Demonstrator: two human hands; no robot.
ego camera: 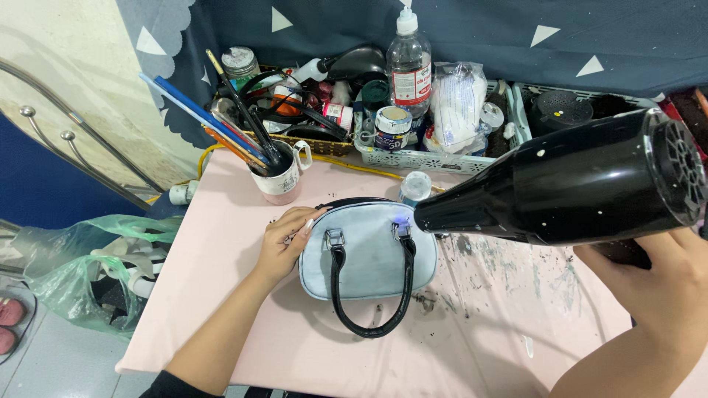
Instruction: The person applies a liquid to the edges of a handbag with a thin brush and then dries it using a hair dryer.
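Between the hands (284, 239), handbag (366, 254) under hairdryer (568, 188) nozzle

Pink table cover (243, 324) under the hands, flecked with dark crumbs and smears below the right hand. Beyond the left hand: white mug (284, 180) packed with brushes and pencils (221, 125). Further back — wicker basket (324, 144) of jars and black cords. Beyond both hands, a pale plastic tray (420, 158) holding a clear bottle (409, 66), a small paint jar (391, 127) and a crumpled clear bag (457, 103). Yellow cable (354, 166) runs along the tray front. Left of the left arm, off the table — green plastic bag (81, 265) on the floor.
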